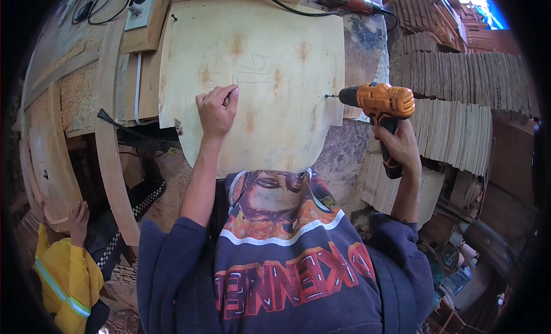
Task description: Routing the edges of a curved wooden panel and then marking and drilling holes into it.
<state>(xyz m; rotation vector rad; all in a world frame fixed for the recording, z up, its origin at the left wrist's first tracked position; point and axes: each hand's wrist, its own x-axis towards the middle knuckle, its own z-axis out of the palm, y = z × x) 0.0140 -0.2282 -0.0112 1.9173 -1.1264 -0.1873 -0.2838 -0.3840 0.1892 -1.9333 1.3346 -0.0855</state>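
My right hand [402, 144] is wrapped round the black grip of an orange cordless drill [385, 100]. The drill points left, and its bit meets a dark screw [328, 96] near the right edge of a pale plywood board [247, 142]. Pencil lines and brownish smudges mark the board's face. Over the middle of the board, my left hand [216, 113] is closed with its fingers curled; whatever they may hold is hidden. Another dark screw [174, 18] stands at the board's upper left corner.
A grinder-like power tool [359, 4] with a black cord lies at the far right. Stacked wooden slats [459, 76] fill the right side. At left are a white socket box [140, 11], a black plug [104, 114], and a person in a yellow jacket [72, 276] touching a curved wooden piece [54, 162].
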